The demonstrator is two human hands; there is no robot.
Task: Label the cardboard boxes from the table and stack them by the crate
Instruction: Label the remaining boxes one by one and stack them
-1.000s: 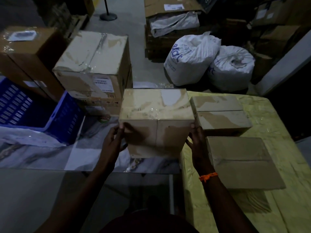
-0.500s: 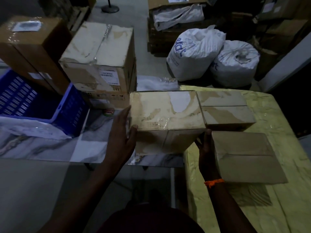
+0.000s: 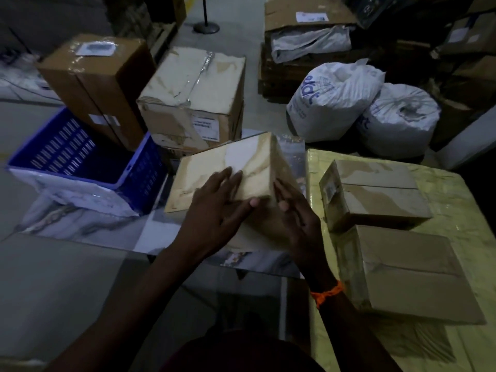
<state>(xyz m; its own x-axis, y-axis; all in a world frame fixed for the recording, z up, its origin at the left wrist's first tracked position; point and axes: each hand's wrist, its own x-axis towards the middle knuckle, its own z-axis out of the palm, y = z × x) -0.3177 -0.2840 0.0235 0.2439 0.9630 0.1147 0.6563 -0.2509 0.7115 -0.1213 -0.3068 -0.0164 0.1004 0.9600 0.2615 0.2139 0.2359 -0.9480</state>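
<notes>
I hold a worn cardboard box (image 3: 230, 167) in the air, tilted, left of the yellow-covered table (image 3: 456, 200). My left hand (image 3: 217, 208) lies flat on its upper face. My right hand (image 3: 298, 221) grips its near right corner. Two more cardboard boxes rest on the table: one at the back (image 3: 375, 194), one nearer (image 3: 413, 272). The blue crate (image 3: 80, 159) stands on the floor to the left. Behind it stand a taped pale box (image 3: 193, 95) and a taller brown box (image 3: 94, 76) with a label on top.
Two white tied sacks (image 3: 332, 100) (image 3: 400, 116) sit on the floor beyond the table. More cartons and a pallet stack (image 3: 303, 41) fill the back. White plastic sheeting (image 3: 80, 210) lies under the crate. A post base (image 3: 206, 27) stands far back.
The held box has swung left off the table edge and tilted. My left hand moved from its side onto its top face; my right hand shifted to the near corner.
</notes>
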